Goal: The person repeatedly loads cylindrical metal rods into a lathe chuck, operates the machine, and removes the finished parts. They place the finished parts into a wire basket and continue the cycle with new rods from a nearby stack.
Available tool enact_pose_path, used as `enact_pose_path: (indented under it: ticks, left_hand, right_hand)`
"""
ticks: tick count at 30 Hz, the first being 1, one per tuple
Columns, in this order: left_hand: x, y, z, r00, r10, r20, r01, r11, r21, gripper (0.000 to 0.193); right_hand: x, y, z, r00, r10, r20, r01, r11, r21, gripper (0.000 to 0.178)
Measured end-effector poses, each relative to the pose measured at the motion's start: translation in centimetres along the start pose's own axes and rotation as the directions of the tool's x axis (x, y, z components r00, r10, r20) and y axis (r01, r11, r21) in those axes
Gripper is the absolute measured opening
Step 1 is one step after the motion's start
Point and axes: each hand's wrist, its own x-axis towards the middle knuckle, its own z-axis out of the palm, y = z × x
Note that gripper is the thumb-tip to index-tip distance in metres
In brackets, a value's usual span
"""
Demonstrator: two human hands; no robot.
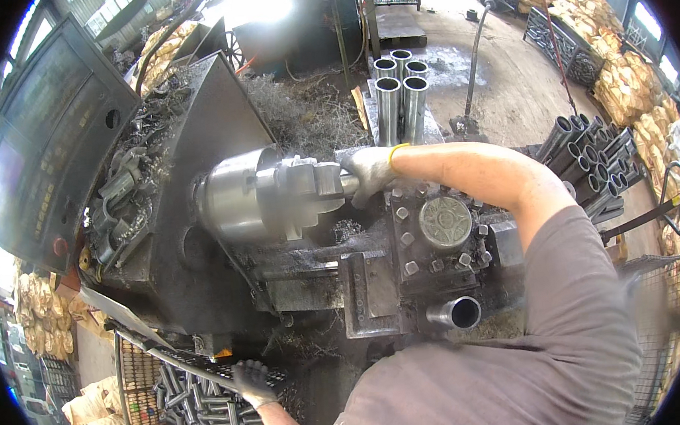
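My right hand (372,171), in a whitish work glove with a yellow cuff, reaches across the lathe. Its fingers close round the end of a metal tube (350,184) that sticks out of the lathe chuck (255,195). Just beside that wrist is the square tool post (445,224) with its round cap and bolts. My left hand (252,379), in a dark-soiled glove, is low at the machine's front, by the black perforated edge of a basket. Its fingers are curled; what they hold, if anything, is hidden.
Several tubes (401,100) stand upright behind the tool post. A single tube (456,314) lies near my body. More tubes (591,161) are stacked at the right. A wire basket (140,388) of short tubes stands lower left. Metal shavings (308,111) pile up behind the chuck.
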Motion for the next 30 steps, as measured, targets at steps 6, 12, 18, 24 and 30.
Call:
enact_pose_path:
  ticks: [6,12,18,24,30]
  left_hand:
    - [2.4,5.5,1.6,0.987,-0.152,-0.061,0.134,0.963,-0.232,0.042]
    - [5.3,7.3,-0.7,0.925,-0.332,0.182,0.361,0.920,-0.155,0.044]
    - [6.5,5.0,-0.9,0.996,0.083,-0.021,-0.079,0.984,0.158,0.033]
    - [-3.6,12.8,4.6,0.639,0.767,0.063,-0.543,0.391,0.743,0.061]
    - [-5.9,30.6,20.1,-0.087,0.806,0.586,-0.815,-0.396,0.423,0.036]
  right_hand:
    - [0.4,2.2,-0.1,0.969,0.089,0.230,-0.138,0.969,0.207,0.050]
    - [-0.3,-0.7,-0.9,0.987,0.120,0.108,-0.147,0.944,0.296,0.062]
    - [-7.5,-3.9,-3.9,0.941,0.290,-0.173,-0.275,0.955,0.109,0.079]
    - [-23.1,-4.8,0.6,0.558,0.521,-0.646,0.008,0.775,0.632,0.047]
    - [-34.9,-4.2,15.1,0.216,0.828,-0.517,0.133,0.500,0.856,0.032]
